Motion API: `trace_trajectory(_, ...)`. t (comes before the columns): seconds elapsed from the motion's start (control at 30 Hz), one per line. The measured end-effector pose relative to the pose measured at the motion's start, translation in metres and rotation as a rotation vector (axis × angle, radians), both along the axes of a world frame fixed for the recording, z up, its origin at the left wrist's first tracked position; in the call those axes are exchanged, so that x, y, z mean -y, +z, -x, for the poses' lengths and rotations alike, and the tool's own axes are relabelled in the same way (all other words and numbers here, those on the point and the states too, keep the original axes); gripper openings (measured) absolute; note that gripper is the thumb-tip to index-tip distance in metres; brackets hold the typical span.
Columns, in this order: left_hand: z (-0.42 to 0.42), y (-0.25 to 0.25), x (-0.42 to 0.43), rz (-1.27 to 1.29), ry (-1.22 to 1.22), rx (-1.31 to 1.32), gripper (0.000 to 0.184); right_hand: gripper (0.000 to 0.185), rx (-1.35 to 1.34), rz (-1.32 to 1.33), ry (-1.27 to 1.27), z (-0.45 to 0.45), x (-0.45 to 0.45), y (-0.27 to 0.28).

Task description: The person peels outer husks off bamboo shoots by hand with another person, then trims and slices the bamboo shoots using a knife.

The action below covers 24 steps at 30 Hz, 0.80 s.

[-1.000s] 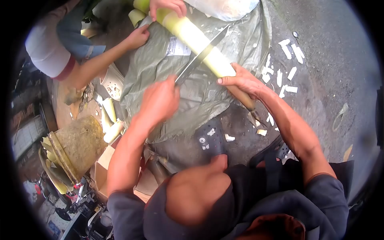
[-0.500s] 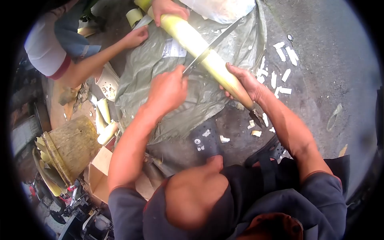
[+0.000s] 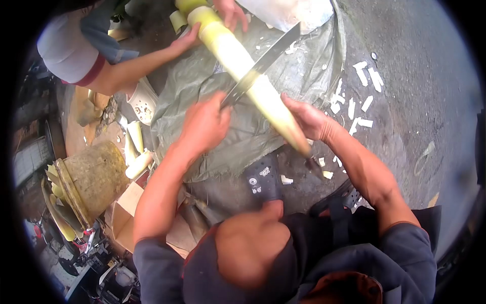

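My left hand (image 3: 206,121) is closed round the grip of a long-bladed knife (image 3: 276,53). The blade crosses a long, pale yellow-green bamboo shoot (image 3: 268,99), lying against it near its middle. Near the shoot's brown, tapering lower end, my right hand (image 3: 308,119) holds it from the side, thumb on top and the other fingers mostly hidden. The shoot slants over a grey-green plastic sheet (image 3: 177,119). At its upper end, a co-worker's hand (image 3: 190,40) rests against it, with the other hand (image 3: 232,12) close beside.
White cut pieces (image 3: 365,122) lie scattered on the dark ground at right. A clear plastic bag (image 3: 291,12) sits at the top. To the left are a dirty yellow bucket (image 3: 96,180), a cardboard box (image 3: 124,215) and pale stalk lengths (image 3: 137,164). My clog (image 3: 263,177) is below the sheet.
The knife has shifted up and left along the shoot. The shoot's brown end has moved left and down. The co-worker's hands have moved, one now touching the shoot's upper part.
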<state>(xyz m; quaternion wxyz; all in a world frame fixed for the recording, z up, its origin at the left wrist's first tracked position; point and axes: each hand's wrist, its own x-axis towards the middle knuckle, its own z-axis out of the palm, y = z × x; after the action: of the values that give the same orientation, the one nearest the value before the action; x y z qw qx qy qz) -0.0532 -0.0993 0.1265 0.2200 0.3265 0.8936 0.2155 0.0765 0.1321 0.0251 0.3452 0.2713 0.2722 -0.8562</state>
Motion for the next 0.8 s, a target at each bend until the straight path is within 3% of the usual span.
trace_trajectory(0.1, -0.003, 0.0, 0.008, 0.018, 0.016, -0.002, 0.022, 0.066, 0.016, -0.179, 0.05, -0.001, 0.012, -0.001)
trace_trajectory(0.2, 0.002, -0.001, -0.004, 0.101, 0.0, 0.028, 0.021, 0.067, -0.07, -0.53, -0.063, -0.007, 0.025, -0.006)
trace_trajectory(0.3, 0.0, -0.005, -0.013, 0.096, -0.039, -0.002, 0.019, 0.078, -0.496, -1.139, 0.082, -0.013, 0.03, -0.01)
trace_trajectory(0.43, -0.011, -0.009, 0.009, 0.162, -0.025, 0.027, 0.018, 0.068, -0.385, -1.018, 0.105, -0.008, 0.013, -0.003)
trace_trajectory(0.5, -0.013, -0.006, 0.024, 0.232, -0.019, 0.043, 0.018, 0.061, -0.313, -0.838, 0.044, -0.006, 0.004, -0.004)
trace_trajectory(0.7, -0.013, -0.009, -0.018, 0.101, -0.113, -0.053, 0.022, 0.056, -0.08, -0.248, -0.059, -0.017, 0.001, -0.018)
trace_trajectory(0.8, -0.02, 0.001, 0.002, 0.209, -0.152, -0.015, 0.02, 0.059, -0.04, -0.057, -0.085, -0.026, -0.008, -0.021)
